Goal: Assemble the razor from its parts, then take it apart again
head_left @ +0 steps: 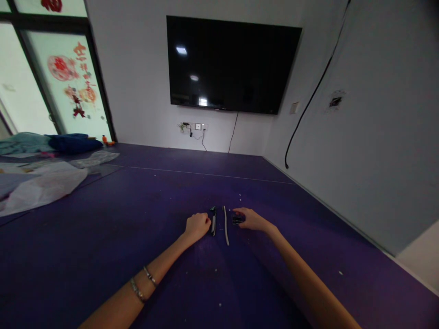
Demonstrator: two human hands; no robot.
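Observation:
My left hand (198, 226) is closed in a loose fist on the purple surface, and what its fingers hold, if anything, is hidden. Right beside its knuckles is a slim dark tool (213, 221) with a pale grey strip, too small to name. A short light-grey strip like a piece of cable (226, 226) lies lengthwise between my hands, slightly bent and apart from both. My right hand (252, 219) curls its thumb and fingers around a small dark block (237, 218), whose kind I cannot make out.
Purple floor-like surface (154, 196) spreads around, with small pale bits on it. White sheeting (48, 187) and a blue cloth bundle (75, 142) lie at the left. A television (233, 64) hangs on the far wall. A black cable (308, 103) dangles at the right.

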